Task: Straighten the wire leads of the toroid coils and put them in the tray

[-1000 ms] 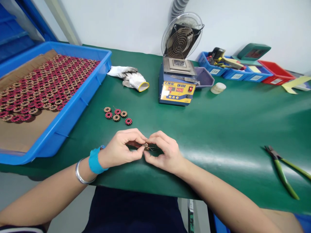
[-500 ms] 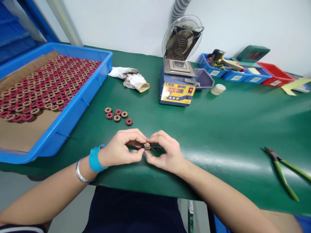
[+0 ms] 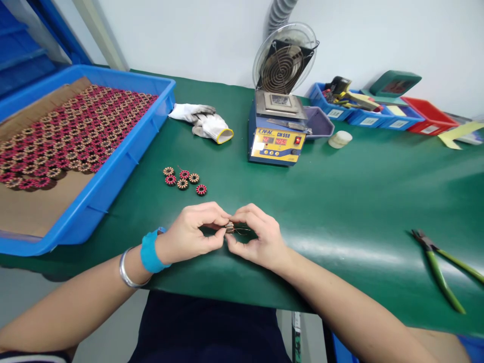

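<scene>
A small wound motor stator is pinched on edge just above the green table. My left hand grips it from the left between thumb and fingertips. On its other side, my right hand is closed on it with thumb and index finger. Thin wire ends stick out of the stator to the right, inside the curve of my right hand. Beyond my hands, several loose stators with red or tan faces lie flat on the table.
A blue tray packed with stators stands on the left. Behind are white gloves, a solder pot with a fan, and a round white container. Small bins line the back right. Green-handled pliers lie at the right.
Both hands keep hold of the stator; it has shifted or turned very slightly between the fingertips. The digits on the solder pot's display differ.
</scene>
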`<move>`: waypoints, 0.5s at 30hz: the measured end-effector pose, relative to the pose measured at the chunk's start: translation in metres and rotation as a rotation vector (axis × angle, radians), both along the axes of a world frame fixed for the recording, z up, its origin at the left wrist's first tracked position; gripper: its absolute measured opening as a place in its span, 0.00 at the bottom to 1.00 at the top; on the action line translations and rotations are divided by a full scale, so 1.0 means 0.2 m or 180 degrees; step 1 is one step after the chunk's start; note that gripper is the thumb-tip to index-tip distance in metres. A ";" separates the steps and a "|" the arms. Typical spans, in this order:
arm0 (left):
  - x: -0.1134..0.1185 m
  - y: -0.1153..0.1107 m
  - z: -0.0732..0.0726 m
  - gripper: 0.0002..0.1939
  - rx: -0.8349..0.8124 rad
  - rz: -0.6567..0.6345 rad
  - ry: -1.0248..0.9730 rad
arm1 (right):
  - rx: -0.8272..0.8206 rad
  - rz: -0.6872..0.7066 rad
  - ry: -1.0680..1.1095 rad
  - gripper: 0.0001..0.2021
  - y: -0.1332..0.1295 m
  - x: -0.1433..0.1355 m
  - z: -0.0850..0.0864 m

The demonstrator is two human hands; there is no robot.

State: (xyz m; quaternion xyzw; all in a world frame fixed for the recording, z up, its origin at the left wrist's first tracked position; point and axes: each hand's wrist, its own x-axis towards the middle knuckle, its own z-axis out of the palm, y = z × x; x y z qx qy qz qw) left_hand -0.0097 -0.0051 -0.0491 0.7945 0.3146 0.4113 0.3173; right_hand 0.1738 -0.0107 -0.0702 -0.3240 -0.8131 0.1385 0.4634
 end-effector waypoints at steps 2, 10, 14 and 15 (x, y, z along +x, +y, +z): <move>0.00 0.00 -0.01 0.07 0.0117 0.0024 0.0046 | -0.0042 -0.0010 0.0038 0.08 0.00 0.00 0.00; 0.01 -0.01 -0.01 0.08 0.0240 0.0105 -0.0051 | -0.0096 0.0003 0.0109 0.08 -0.01 -0.01 0.01; 0.01 -0.01 0.00 0.09 -0.0011 0.0127 -0.0145 | -0.0114 -0.0014 0.0144 0.08 -0.01 -0.01 0.02; 0.01 -0.01 0.01 0.10 -0.0094 0.0123 -0.0169 | -0.0106 -0.0008 0.0147 0.08 -0.01 0.00 0.02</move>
